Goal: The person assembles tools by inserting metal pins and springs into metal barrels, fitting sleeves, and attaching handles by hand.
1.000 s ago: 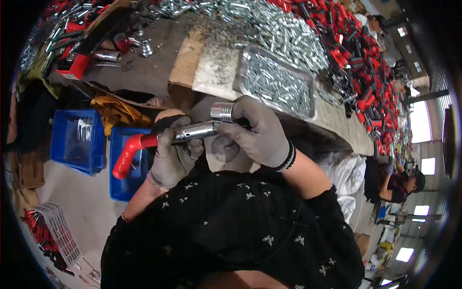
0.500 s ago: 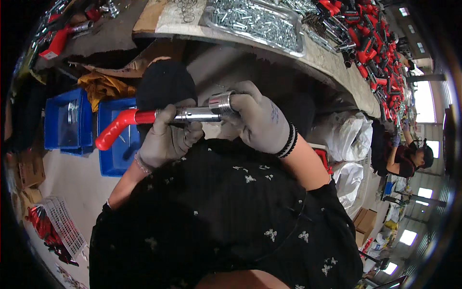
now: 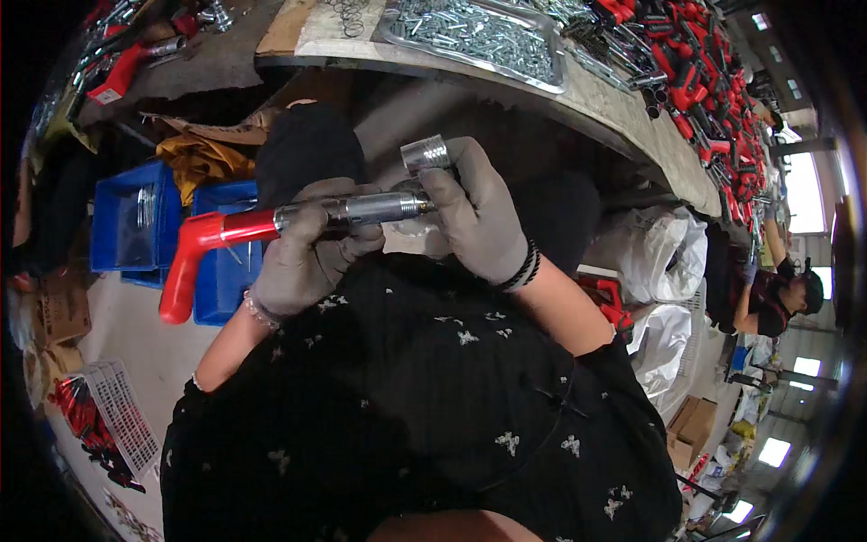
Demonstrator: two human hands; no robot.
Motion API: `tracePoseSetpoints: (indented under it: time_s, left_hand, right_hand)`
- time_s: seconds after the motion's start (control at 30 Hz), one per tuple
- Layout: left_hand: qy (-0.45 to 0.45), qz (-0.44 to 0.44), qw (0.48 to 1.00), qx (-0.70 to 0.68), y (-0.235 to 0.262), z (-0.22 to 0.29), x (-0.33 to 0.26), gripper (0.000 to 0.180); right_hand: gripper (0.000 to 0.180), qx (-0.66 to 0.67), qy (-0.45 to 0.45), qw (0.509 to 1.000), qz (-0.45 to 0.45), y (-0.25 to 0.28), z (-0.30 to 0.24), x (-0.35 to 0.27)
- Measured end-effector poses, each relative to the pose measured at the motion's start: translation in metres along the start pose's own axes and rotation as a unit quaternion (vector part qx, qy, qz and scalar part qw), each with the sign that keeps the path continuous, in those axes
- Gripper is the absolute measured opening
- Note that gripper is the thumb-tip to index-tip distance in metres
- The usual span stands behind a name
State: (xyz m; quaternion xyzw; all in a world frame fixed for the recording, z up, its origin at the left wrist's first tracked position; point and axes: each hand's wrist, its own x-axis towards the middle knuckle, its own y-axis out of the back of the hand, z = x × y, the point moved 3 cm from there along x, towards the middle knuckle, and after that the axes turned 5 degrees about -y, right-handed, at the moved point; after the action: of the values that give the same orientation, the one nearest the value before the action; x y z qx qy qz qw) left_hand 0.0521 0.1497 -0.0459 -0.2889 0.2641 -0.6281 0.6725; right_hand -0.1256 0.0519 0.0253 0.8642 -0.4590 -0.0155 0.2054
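Observation:
Across my lap lies a hand tool with a bent red handle [image 3: 191, 257] and a shiny metal barrel [image 3: 379, 208]. My left hand [image 3: 307, 262], in a grey glove, is wrapped round the tool where the red part meets the metal. In my gloved right hand [image 3: 488, 221], a short metal sleeve [image 3: 424, 154] is pinched between thumb and fingers, tilted and just above the barrel's far end. The sleeve sits apart from the barrel. The barrel's tip reaches the right palm and lower fingers; whether they touch it, I cannot tell.
On the bench ahead stand a metal tray [image 3: 551, 79] of small metal pins and a heap of red tool parts [image 3: 691, 90]. Blue bins [image 3: 104, 230] sit at left, near a white basket [image 3: 126, 420]. White sacks [image 3: 659, 257] are at right; another person [image 3: 781, 294] works beyond.
The metal sleeve has risen away from the barrel's end with my right hand. The tool has tilted, its red handle swinging nearer to me and its barrel end slightly up.

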Motion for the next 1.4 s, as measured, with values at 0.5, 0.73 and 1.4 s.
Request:
tracePoseSetpoints:
  time_s: [0.5, 0.73, 1.4]
  left_hand:
    - [0.082, 0.03, 0.969, -0.232, 0.028, -0.02, 0.004, 0.042]
    - [0.077, -0.023, 0.989, -0.124, 0.028, -0.029, 0.0, 0.042]
    - [0.033, 0.001, 0.999, -0.016, 0.02, -0.019, 0.003, 0.033]
  right_hand:
    - [0.034, -0.08, 0.025, 0.996, 0.011, 0.041, 0.011, -0.021]
    - [0.019, -0.051, -0.094, 0.992, -0.061, 0.009, 0.032, -0.016]
    - [0.045, -0.174, 0.004, 0.98, -0.092, 0.012, 0.041, -0.018]
